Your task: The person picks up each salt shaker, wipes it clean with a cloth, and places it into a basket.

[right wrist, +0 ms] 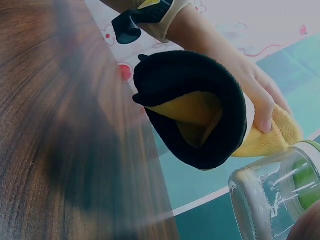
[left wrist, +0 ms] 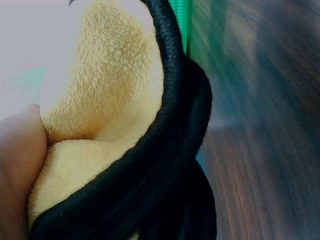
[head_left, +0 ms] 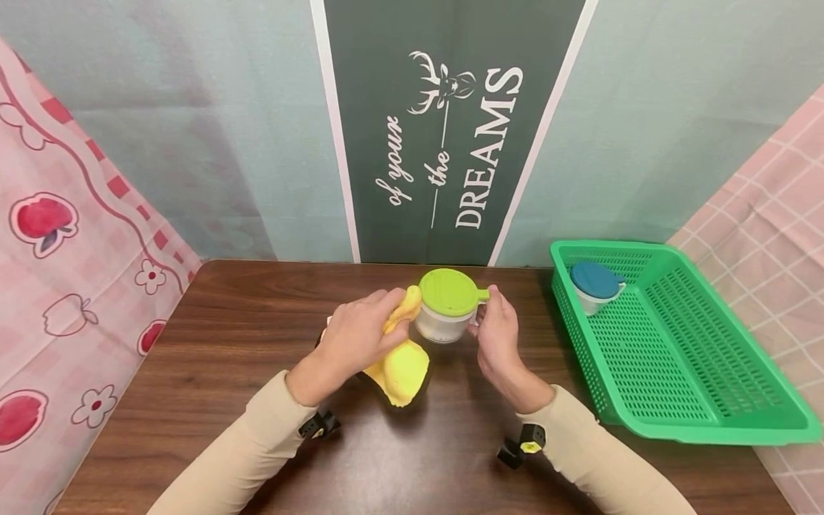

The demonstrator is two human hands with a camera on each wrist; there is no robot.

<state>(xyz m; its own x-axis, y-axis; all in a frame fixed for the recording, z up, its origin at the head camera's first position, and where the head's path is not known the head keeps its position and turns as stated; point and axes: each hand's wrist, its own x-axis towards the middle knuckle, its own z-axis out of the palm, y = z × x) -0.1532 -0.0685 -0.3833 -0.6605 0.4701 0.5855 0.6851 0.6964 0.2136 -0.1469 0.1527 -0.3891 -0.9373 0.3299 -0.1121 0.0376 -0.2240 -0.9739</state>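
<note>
A clear seasoning jar (head_left: 440, 327) with a green lid (head_left: 449, 292) is in front of me at the middle. My right hand (head_left: 498, 332) grips its handle from the right. In the right wrist view the jar (right wrist: 265, 197) is tilted, its base seen against the wall covering. My left hand (head_left: 363, 329) holds a yellow cloth (head_left: 402, 372) with black edging, a bunched part of it right at the jar's left side. The lower part of the cloth hangs loose under the fingers. Folded plush cloth (left wrist: 110, 65) fills much of the left wrist view.
A green plastic basket (head_left: 714, 433) stands on the right of the brown wooden table (head_left: 212, 372). Inside its far left corner sits a similar jar with a blue lid (head_left: 595, 279). A wall covering with lettering (head_left: 492, 143) rises behind the table.
</note>
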